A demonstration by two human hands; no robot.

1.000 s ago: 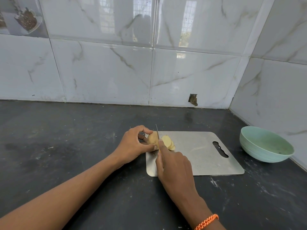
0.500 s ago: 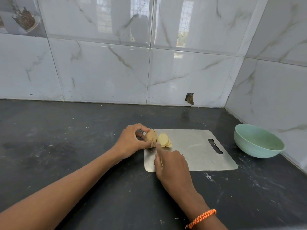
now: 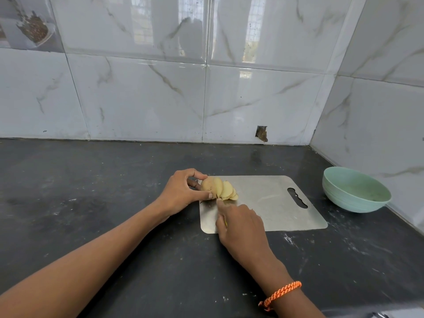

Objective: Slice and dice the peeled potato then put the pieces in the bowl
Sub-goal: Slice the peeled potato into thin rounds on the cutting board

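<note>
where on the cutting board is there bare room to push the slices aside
The cutting board is bare from the slices rightward to its handle slot, and along its far edge. Dark counter lies bare between the board and the bowl. The board's left end is crowded: the left hand holds the potato, and the right hand grips the knife.

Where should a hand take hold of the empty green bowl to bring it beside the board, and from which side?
Pinch the bowl by its near left rim, coming from the cutting board side; the wall crowds its far side, and its open, upright mouth leaves the rim free.
</note>
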